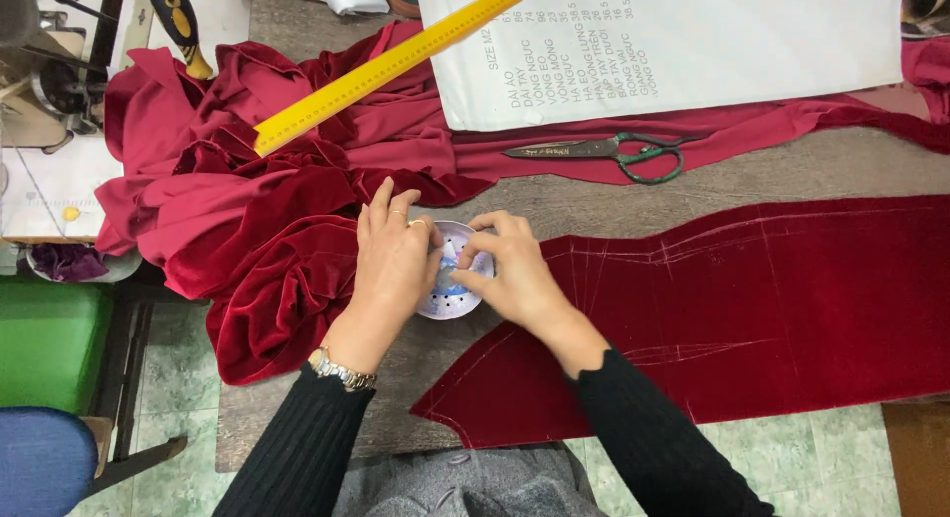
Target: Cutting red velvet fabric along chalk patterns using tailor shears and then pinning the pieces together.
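A small round white dish (450, 301) with dots on it sits on the grey table (594, 205), between both hands. My left hand (394, 265) rests on its left rim, fingers curled over it, with rings and a metal wristwatch. My right hand (515, 275) reaches into the dish from the right, fingertips pinched together over its middle; what they pinch is too small to tell. A flat cut piece of dark red velvet (752, 309) with chalk lines lies just right of the dish, under my right wrist.
A heap of red velvet (247, 210) hangs off the table's left side. A yellow ruler (386, 67) lies across it. Green-handled scissors (614, 151) lie beyond the dish, near a large white paper sheet (693, 42). A sewing machine (45, 82) stands far left.
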